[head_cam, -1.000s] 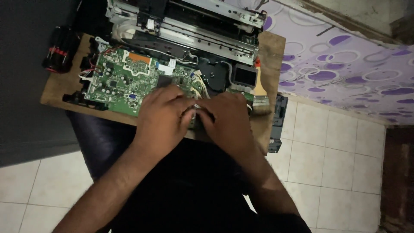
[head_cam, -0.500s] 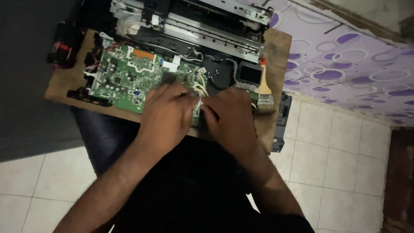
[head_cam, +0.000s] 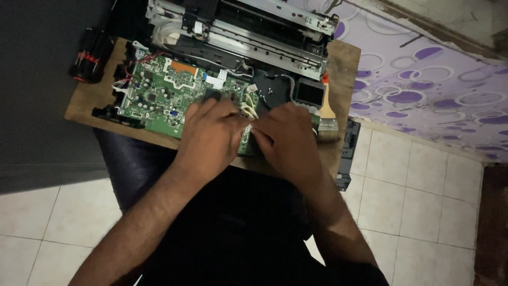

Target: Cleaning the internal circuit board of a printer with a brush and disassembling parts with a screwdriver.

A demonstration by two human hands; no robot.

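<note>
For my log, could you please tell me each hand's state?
Left hand: on the green circuit board, grip hidden.
Right hand: pinching there, contents unclear.

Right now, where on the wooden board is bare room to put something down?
Bare wooden board shows left of the green circuit board, below the black-and-red tool. The far right corner is also free. Around both hands, left hand and right hand, it is crowded.
</note>
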